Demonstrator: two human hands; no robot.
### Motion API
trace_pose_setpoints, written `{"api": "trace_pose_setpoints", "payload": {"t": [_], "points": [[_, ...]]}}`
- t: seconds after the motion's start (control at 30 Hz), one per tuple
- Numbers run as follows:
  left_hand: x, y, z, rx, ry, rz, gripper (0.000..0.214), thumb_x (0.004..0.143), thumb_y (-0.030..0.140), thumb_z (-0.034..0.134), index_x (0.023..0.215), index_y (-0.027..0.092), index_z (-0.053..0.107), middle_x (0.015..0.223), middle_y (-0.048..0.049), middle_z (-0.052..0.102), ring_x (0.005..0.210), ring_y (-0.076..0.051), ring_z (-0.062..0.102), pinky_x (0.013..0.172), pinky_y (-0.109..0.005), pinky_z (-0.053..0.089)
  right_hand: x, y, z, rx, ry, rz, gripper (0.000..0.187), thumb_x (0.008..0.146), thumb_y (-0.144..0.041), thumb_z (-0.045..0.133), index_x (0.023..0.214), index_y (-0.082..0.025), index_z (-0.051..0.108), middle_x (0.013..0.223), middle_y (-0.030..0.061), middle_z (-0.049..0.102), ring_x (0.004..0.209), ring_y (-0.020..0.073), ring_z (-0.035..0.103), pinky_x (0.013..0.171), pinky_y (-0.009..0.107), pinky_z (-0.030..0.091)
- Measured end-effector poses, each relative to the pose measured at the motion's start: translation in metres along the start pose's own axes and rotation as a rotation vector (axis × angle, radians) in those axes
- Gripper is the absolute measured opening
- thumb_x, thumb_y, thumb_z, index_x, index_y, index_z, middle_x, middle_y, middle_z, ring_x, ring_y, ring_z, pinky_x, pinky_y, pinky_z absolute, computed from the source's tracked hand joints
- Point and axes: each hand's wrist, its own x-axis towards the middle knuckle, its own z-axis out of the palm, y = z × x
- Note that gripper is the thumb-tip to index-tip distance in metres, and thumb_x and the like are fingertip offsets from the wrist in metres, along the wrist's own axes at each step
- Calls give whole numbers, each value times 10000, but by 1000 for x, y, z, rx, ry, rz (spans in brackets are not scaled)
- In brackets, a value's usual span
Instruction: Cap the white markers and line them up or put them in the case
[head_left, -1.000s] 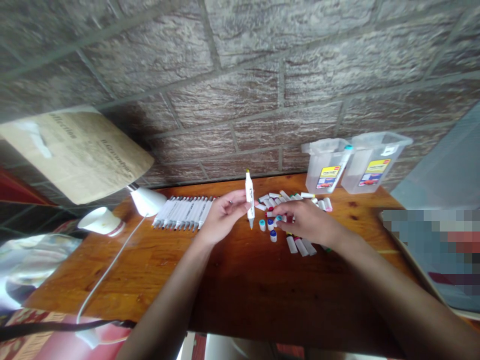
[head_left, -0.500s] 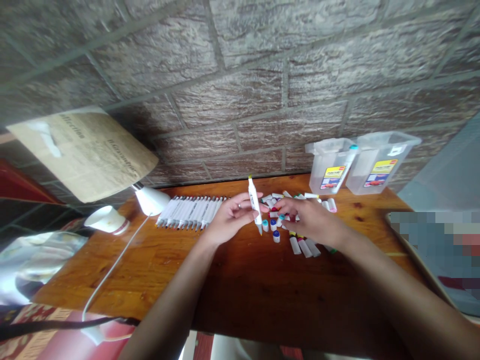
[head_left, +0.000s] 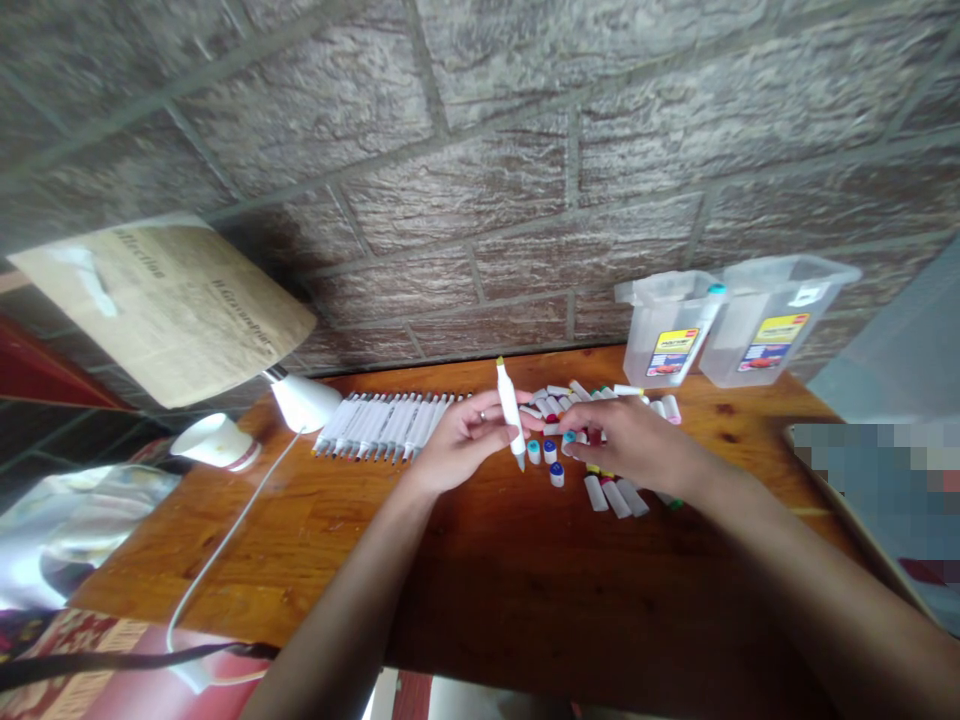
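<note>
My left hand (head_left: 472,435) grips an uncapped white marker (head_left: 508,405), held nearly upright with its yellow-green tip at the top. My right hand (head_left: 619,432) is over the loose caps, thumb and forefinger closed about a teal-topped marker cap (head_left: 569,438). Just left of these fingers stand another teal-topped cap (head_left: 533,452) and two blue-topped caps, one being the nearer blue cap (head_left: 556,474). More white caps (head_left: 615,497) lie below and behind the right hand, which partly covers the pile.
A row of white markers (head_left: 386,428) lies to the left on the wooden table (head_left: 315,560). Two clear plastic bins (head_left: 780,325) stand at the back right, with a marker in the left one. A paper-shaded lamp (head_left: 187,300), white cup (head_left: 214,442) and cable (head_left: 225,540) are at left.
My right thumb and forefinger have come together about the teal-topped cap. The marker in my left hand has turned a little, so its printing no longer shows. The view has shifted slightly.
</note>
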Motion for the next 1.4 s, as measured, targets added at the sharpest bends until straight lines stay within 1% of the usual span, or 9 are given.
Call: {"api": "trace_pose_setpoints", "payload": {"t": [0.3,0.47,0.6,0.67,0.77,0.93,1.03,1.2,1.4], "points": [[-1,7,6,69,71,-28,387,847,339,782,1170,141,704,1013,-117,802,921,-227,765,835,-314,579,0,-3,-1,39,-10,-32,191,834,-139,672,987,-213,757,812,17,747,697,157,661,685,287,489],[0,7,8,51,95,-49,420,788,361,834,1124,137,716,1002,-113,803,915,-230,766,823,-310,584,-1,-4,-10,187,12,-12,134,865,-247,669,957,-220,762,868,11,772,720,156,668,682,277,484],[0,5,9,61,94,-31,374,741,346,868,1024,138,739,939,-85,801,839,-198,751,777,-287,578,0,-17,-9,489,124,30,277,899,-442,669,982,-196,764,931,48,773,770,174,665,704,293,504],[0,4,9,76,87,-4,340,722,313,882,978,140,739,887,-65,792,790,-172,731,741,-267,570,1,-28,-1,712,101,56,372,870,-519,701,1046,-194,744,936,57,758,794,180,664,699,296,516],[0,2,11,114,82,57,296,666,244,912,870,141,724,796,-24,756,719,-128,682,703,-232,545,1,-42,14,932,74,90,442,830,-514,757,1150,-216,692,852,22,715,727,154,632,627,268,491],[-1,2,15,129,82,89,345,570,225,959,773,144,691,760,-1,717,707,-122,659,705,-229,531,0,-51,24,1089,103,133,412,791,-491,808,1075,-214,697,772,-15,649,655,111,552,581,233,424],[-2,5,15,71,25,82,320,627,291,938,796,147,709,780,-21,729,713,-141,680,733,-261,550,-1,-49,23,1152,68,119,364,820,-469,790,1064,-212,708,733,-26,616,583,84,477,523,219,361],[-6,6,14,-57,-125,-18,302,866,402,756,1042,157,763,873,-84,780,763,-199,741,774,-318,579,-2,-46,19,1239,-54,47,411,901,-471,710,1210,-202,687,680,-33,568,537,66,395,475,207,269],[-8,-1,11,-101,-147,-66,328,889,402,731,1121,174,773,838,-83,785,755,-222,756,796,-346,595,-4,-47,17,1207,-139,-9,401,962,-473,631,1242,-189,675,676,-22,589,537,66,379,488,209,265]]}}
